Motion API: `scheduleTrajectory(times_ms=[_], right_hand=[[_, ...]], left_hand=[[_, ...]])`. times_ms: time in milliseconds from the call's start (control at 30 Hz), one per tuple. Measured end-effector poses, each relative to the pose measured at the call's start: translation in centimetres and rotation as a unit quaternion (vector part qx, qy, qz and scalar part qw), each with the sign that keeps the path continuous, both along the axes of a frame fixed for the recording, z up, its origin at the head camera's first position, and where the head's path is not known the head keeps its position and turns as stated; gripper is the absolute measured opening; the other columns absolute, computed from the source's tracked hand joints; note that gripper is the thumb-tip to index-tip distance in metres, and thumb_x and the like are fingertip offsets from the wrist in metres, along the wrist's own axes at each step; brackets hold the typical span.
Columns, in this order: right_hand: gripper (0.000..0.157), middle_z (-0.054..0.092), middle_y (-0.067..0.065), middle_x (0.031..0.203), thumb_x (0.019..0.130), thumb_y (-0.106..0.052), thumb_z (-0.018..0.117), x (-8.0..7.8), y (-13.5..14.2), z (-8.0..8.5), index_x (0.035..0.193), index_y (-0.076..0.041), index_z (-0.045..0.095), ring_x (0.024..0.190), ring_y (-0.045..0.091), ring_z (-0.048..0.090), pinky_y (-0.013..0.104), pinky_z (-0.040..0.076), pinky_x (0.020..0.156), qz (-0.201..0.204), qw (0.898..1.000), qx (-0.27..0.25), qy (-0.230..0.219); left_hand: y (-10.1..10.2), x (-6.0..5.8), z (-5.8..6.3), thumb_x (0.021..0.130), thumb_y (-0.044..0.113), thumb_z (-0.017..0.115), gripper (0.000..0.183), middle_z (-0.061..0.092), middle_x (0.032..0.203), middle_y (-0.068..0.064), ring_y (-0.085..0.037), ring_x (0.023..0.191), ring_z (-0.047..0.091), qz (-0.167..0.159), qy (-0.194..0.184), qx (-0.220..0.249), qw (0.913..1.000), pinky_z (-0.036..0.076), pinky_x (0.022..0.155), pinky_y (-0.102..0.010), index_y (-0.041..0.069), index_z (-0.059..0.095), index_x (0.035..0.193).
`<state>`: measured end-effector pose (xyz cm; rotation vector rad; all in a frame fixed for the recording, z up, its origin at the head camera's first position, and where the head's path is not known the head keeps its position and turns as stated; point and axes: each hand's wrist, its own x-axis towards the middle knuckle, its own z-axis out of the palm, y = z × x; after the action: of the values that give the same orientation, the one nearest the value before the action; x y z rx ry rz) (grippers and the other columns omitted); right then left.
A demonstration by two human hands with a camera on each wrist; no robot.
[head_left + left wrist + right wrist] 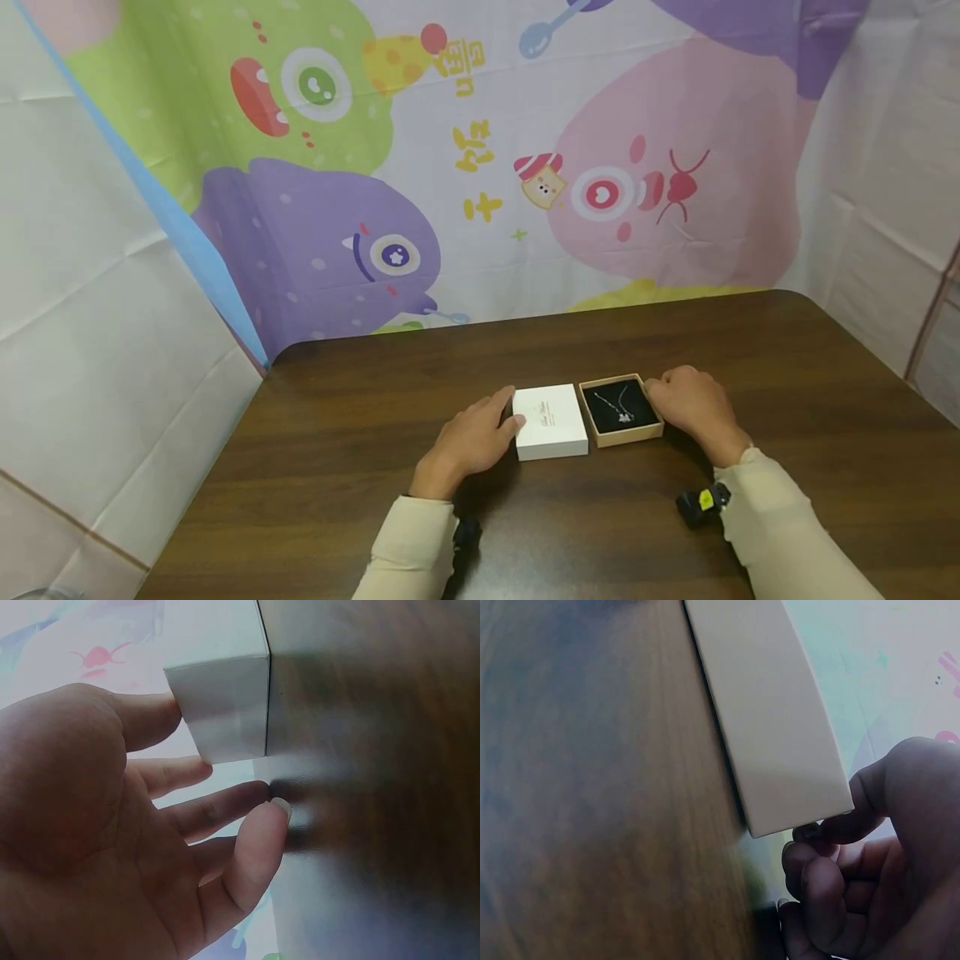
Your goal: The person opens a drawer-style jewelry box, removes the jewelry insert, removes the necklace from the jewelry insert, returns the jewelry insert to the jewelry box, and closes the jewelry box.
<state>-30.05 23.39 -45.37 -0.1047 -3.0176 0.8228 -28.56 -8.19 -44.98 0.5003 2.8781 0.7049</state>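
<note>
A white lidded gift box or lid (550,421) with small printing lies flat on the table. My left hand (471,437) is at its left side, thumb and index finger touching its edge; in the left wrist view the other fingers of the left hand (202,825) stand loosely extended by the white box (225,705). Just right of it sits an open tan box (628,436) with a black insert, on which a silver necklace (624,414) with a pendant rests. My right hand (693,408), fingers curled, touches the tan box's right side, also visible in the right wrist view as a tan wall (772,720).
Both boxes stand on a dark brown wooden table (360,533) with a rounded far edge. A cartoon-printed cloth (495,275) hangs behind it, and pale sheets (112,333) hang at the sides. Each wrist carries a small black camera (701,502).
</note>
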Motion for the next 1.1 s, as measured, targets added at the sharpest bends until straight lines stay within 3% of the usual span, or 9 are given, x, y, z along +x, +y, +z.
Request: scheduleTrajectory(times_ms=[300,467,633,933,1100], right_hand=[[0.041,0.046,0.002,0.062,0.097,-0.032,0.045,-0.04,0.04,0.05,0.06,-0.013,0.052,0.058,0.021,0.043,0.034,0.033,0.053,-0.005,1.0,-0.001,0.008],[0.035,0.06,0.007,0.077,0.098,-0.032,0.048,-0.08,0.06,0.08,0.082,-0.008,0.067,0.068,0.025,0.052,0.039,0.04,0.058,-0.002,1.0,0.002,0.013],[0.035,0.067,0.011,0.093,0.098,-0.033,0.05,0.01,0.14,-0.07,0.101,-0.005,0.07,0.076,0.028,0.059,0.044,0.045,0.062,-0.012,1.0,-0.004,0.013],[0.032,0.066,0.01,0.091,0.097,-0.034,0.053,0.07,0.06,-0.03,0.095,-0.007,0.068,0.077,0.029,0.059,0.045,0.045,0.061,-0.024,0.999,-0.013,0.027],[0.026,0.066,0.008,0.085,0.096,-0.03,0.054,0.05,-0.1,-0.03,0.091,-0.008,0.068,0.073,0.027,0.059,0.042,0.044,0.06,-0.01,0.998,-0.012,0.061]], left_hand=[[0.04,-0.05,-0.02,0.105,0.041,0.048,0.059,0.049,0.15,-0.011,-0.031,0.135,0.048,0.0,-0.002,0.005,1.0,0.04,0.105,-0.055,0.014,0.036,0.156],[0.03,-0.2,-0.02,0.105,0.042,0.048,0.059,0.049,0.149,-0.011,-0.031,0.135,0.048,-0.002,0.003,0.0,1.0,0.04,0.105,-0.054,0.015,0.036,0.156],[0.02,-0.21,0.04,0.104,0.041,0.048,0.059,0.049,0.149,-0.011,-0.031,0.134,0.049,-0.004,0.004,-0.003,1.0,0.041,0.104,-0.054,0.015,0.036,0.156],[0.06,-0.16,0.02,0.104,0.039,0.049,0.058,0.05,0.148,-0.012,-0.031,0.134,0.049,-0.002,0.004,0.0,1.0,0.041,0.104,-0.054,0.014,0.038,0.155],[0.09,-0.12,-0.03,0.104,0.041,0.048,0.059,0.049,0.149,-0.011,-0.031,0.135,0.048,0.003,-0.002,-0.002,1.0,0.04,0.105,-0.054,0.015,0.036,0.156]])
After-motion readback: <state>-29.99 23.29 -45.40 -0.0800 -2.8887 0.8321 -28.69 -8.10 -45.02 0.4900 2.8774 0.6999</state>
